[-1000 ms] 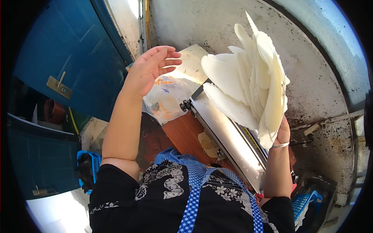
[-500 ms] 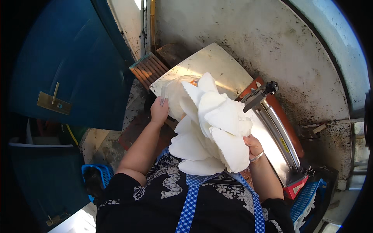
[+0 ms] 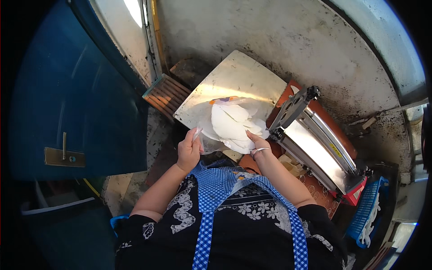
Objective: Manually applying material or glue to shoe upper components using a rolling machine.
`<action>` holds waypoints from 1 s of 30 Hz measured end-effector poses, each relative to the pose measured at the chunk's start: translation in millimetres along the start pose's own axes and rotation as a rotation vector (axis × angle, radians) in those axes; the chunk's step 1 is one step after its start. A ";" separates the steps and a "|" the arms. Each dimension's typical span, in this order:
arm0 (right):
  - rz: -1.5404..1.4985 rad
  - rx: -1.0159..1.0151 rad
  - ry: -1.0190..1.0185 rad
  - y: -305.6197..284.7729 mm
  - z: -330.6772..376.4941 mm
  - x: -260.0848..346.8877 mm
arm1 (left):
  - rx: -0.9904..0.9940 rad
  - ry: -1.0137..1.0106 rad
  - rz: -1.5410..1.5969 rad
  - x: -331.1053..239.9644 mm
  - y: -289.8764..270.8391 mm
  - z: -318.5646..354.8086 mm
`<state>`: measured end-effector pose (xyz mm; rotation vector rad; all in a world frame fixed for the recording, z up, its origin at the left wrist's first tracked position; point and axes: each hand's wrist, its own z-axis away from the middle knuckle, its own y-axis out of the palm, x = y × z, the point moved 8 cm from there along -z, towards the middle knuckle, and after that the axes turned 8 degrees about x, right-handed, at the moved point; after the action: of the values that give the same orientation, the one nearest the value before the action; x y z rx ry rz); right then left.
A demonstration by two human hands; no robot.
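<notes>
A stack of thin white flat pieces with rounded edges lies in a clear plastic bag on a pale board. My left hand is closed, pinching the bag's gathered rim at its left side. At the lower right of the stack, my right hand holds the edge of the white pieces, thumb on top; its other fingers are hidden underneath. Whether the bag's rim is in that hand too, I cannot tell. An orange and purple print shows on the bag's far side.
Right of the board stands a metal roller machine with a red base. A blue basket with white scraps sits at the lower right. A slatted wooden stool is at the board's left, beyond a blue door.
The white pieces, fanned out in front of my chest before, have gone down and away from me into the bag. My right hand has moved forward and left with them; my left hand stays on the bag.
</notes>
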<state>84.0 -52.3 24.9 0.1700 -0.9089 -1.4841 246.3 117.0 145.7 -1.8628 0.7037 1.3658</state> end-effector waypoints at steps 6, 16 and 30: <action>0.270 -0.351 -0.318 50.9 -12.7 6.4 | 0.287 -0.029 0.149 -32.2 48.4 -18.3; 1.874 0.015 -0.153 69.5 -19.6 3.6 | 0.028 -0.258 1.025 33.9 7.9 -27.7; 3.227 0.387 0.020 128.6 39.3 53.6 | -0.159 -0.233 1.466 49.4 -93.0 -44.3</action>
<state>151.0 -65.5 152.5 -0.7383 -0.2914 1.6644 357.5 136.3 127.7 -1.0771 2.0528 2.4481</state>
